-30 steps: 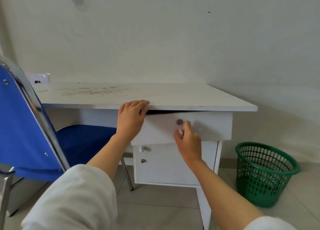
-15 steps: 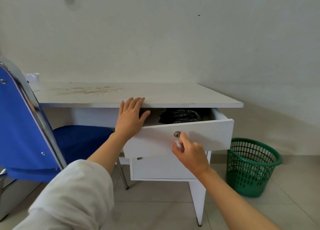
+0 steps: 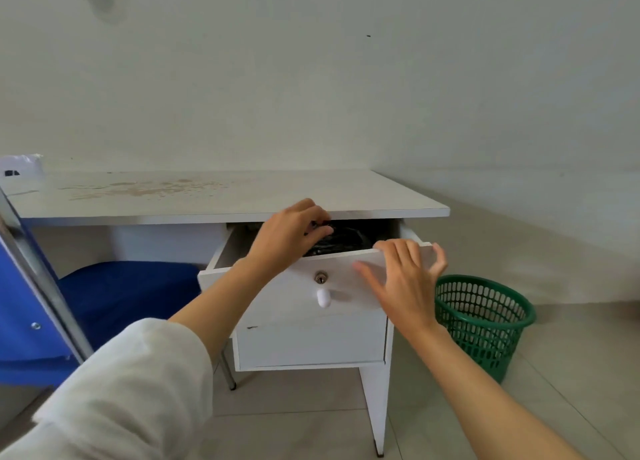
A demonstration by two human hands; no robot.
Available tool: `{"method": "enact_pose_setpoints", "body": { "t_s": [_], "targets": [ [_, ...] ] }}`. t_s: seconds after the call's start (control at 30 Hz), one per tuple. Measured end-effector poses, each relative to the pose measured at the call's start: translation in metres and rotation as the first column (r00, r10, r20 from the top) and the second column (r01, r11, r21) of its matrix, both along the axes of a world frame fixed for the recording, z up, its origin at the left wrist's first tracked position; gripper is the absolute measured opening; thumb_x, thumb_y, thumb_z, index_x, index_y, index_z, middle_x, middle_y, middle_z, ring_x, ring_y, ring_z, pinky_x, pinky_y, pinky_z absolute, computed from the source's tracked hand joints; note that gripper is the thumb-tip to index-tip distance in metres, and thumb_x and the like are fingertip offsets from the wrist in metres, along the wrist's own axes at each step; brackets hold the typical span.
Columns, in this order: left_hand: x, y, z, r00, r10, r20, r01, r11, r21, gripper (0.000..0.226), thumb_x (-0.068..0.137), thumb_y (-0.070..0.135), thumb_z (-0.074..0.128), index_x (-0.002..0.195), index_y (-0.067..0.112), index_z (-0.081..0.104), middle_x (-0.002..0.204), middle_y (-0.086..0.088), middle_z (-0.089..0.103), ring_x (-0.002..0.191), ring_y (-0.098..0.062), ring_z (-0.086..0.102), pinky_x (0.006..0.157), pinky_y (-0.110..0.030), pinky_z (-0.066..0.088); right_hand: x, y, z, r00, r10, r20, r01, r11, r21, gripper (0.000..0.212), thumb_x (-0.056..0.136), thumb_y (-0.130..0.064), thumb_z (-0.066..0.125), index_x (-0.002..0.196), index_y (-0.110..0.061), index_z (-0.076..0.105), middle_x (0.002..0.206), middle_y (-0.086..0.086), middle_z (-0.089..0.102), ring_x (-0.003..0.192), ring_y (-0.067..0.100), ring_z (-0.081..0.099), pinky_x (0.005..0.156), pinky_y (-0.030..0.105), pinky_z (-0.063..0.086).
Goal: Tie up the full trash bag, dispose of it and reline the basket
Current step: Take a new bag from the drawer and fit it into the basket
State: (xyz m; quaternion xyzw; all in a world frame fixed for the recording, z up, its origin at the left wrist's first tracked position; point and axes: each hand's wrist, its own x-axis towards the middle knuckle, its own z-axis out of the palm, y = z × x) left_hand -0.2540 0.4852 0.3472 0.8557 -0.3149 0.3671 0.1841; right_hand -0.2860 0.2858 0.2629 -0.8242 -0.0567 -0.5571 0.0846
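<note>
The top drawer point(image 3: 277, 286) of a white desk point(image 3: 242, 196) is pulled out. Inside it lies a bundle of black plastic trash bags point(image 3: 343, 239). My left hand point(image 3: 291, 234) reaches into the drawer, and its curled fingers pinch the black plastic. My right hand point(image 3: 405, 283) hovers in front of the drawer's right end with its fingers spread, holding nothing. A green mesh waste basket point(image 3: 481, 321) stands unlined on the floor to the right of the desk.
A blue chair point(image 3: 45, 303) with a metal frame stands at the left, its seat under the desk. A second, closed drawer point(image 3: 311, 342) sits below the open one. A white packet point(image 3: 20, 165) lies at the desk's far left. The floor is tiled.
The drawer came further out. My right hand let go of the knob and rose to the drawer's right end. My left hand left the drawer's edge and reached in onto the black bags.
</note>
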Motion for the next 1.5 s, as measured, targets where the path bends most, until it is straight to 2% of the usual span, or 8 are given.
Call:
{"method": "enact_pose_setpoints", "body": {
  "t_s": [0.33, 0.53, 0.77, 1.0, 1.1, 1.2, 1.3, 1.5],
  "targets": [
    [0.014, -0.038, 0.006, 0.986, 0.03, -0.163, 0.027, 0.943, 0.332, 0.044, 0.089, 0.041, 0.059, 0.132, 0.032, 0.053, 0.127, 0.011, 0.06, 0.09, -0.012, 0.056, 0.073, -0.02, 0.037, 0.002, -0.006, -0.008, 0.999, 0.031, 0.028, -0.031, 0.999, -0.008, 0.048, 0.089, -0.058, 0.041, 0.105, -0.017, 0.061, 0.106, 0.0, 0.063, 0.105, 0.016, 0.048, 0.102, 0.056, 0.026],
    [0.018, -0.045, 0.01, 0.989, 0.109, -0.097, -0.059, 0.906, 0.419, 0.029, 0.091, 0.022, 0.056, 0.118, 0.022, 0.064, 0.109, 0.002, 0.065, 0.099, -0.023, 0.06, 0.069, -0.028, 0.042, 0.002, -0.01, -0.011, 1.0, 0.021, 0.023, -0.021, 0.999, -0.039, 0.049, 0.091, -0.056, 0.042, 0.111, -0.016, 0.061, 0.113, 0.001, 0.063, 0.112, 0.017, 0.049, 0.104, 0.057, 0.027],
    [0.0, -0.009, 0.02, 0.963, -0.063, -0.261, 0.043, 0.996, -0.082, 0.017, 0.093, 0.013, 0.054, 0.102, 0.008, 0.067, 0.094, -0.005, 0.062, 0.089, -0.017, 0.049, 0.081, -0.026, 0.041, -0.004, 0.011, -0.013, 0.996, 0.085, 0.041, -0.087, 0.996, 0.029, 0.047, 0.096, -0.047, 0.038, 0.121, -0.013, 0.057, 0.131, 0.002, 0.058, 0.131, 0.019, 0.043, 0.115, 0.056, 0.001],
    [-0.037, 0.03, 0.035, 0.665, -0.509, -0.547, 0.076, 0.774, -0.628, 0.016, 0.101, 0.022, 0.041, 0.1, 0.008, 0.047, 0.088, -0.021, 0.062, 0.08, -0.03, 0.061, 0.078, -0.039, 0.051, -0.002, 0.055, 0.049, 0.969, 0.215, -0.121, -0.202, 0.973, 0.113, 0.048, 0.093, -0.047, 0.042, 0.123, -0.011, 0.053, 0.12, 0.005, 0.061, 0.122, 0.024, 0.05, 0.113, 0.054, 0.014],
    [-0.043, 0.043, 0.028, 0.823, -0.339, -0.456, -0.123, 0.678, -0.725, 0.012, 0.1, 0.027, 0.041, 0.101, 0.016, 0.044, 0.089, -0.005, 0.062, 0.075, -0.021, 0.06, 0.065, -0.032, 0.051, -0.003, 0.076, 0.067, 0.893, 0.327, -0.308, -0.275, 0.94, 0.202, 0.028, 0.095, -0.048, 0.042, 0.092, -0.02, 0.046, 0.081, -0.005, 0.056, 0.089, 0.02, 0.053, 0.099, 0.049, 0.031],
    [-0.048, 0.058, 0.01, 0.997, 0.077, -0.028, -0.078, 0.789, -0.609, 0.02, 0.099, 0.029, 0.042, 0.116, 0.018, 0.044, 0.115, 0.0, 0.055, 0.1, -0.017, 0.055, 0.076, -0.026, 0.047, 0.002, 0.095, 0.082, 0.818, 0.466, -0.336, -0.344, 0.866, 0.364, 0.034, 0.095, -0.046, 0.045, 0.078, -0.017, 0.041, 0.064, -0.007, 0.045, 0.072, 0.022, 0.049, 0.078, 0.04, 0.036],
    [-0.041, 0.076, -0.007, 0.949, 0.151, 0.276, -0.134, 0.988, -0.079, 0.052, 0.092, 0.048, 0.049, 0.137, 0.023, 0.044, 0.144, 0.005, 0.041, 0.128, -0.02, 0.039, 0.1, -0.032, 0.035, 0.011, 0.099, 0.092, 0.707, 0.641, -0.299, -0.455, 0.736, 0.502, 0.031, 0.092, -0.043, 0.05, 0.083, -0.014, 0.055, 0.074, -0.001, 0.06, 0.08, 0.025, 0.059, 0.083, 0.05, 0.045],
    [-0.031, 0.075, -0.008, 0.988, 0.093, -0.12, -0.095, 0.995, -0.008, 0.073, 0.078, 0.055, 0.065, 0.142, 0.044, 0.031, 0.119, 0.012, 0.06, 0.101, -0.016, 0.05, 0.08, -0.032, 0.047, 0.009, 0.09, 0.084, 0.534, 0.716, -0.451, -0.511, 0.697, 0.502, 0.038, 0.091, -0.053, 0.043, 0.096, -0.018, 0.057, 0.101, 0.01, 0.056, 0.106, 0.025, 0.049, 0.095, 0.044, 0.041]
  ]
}}
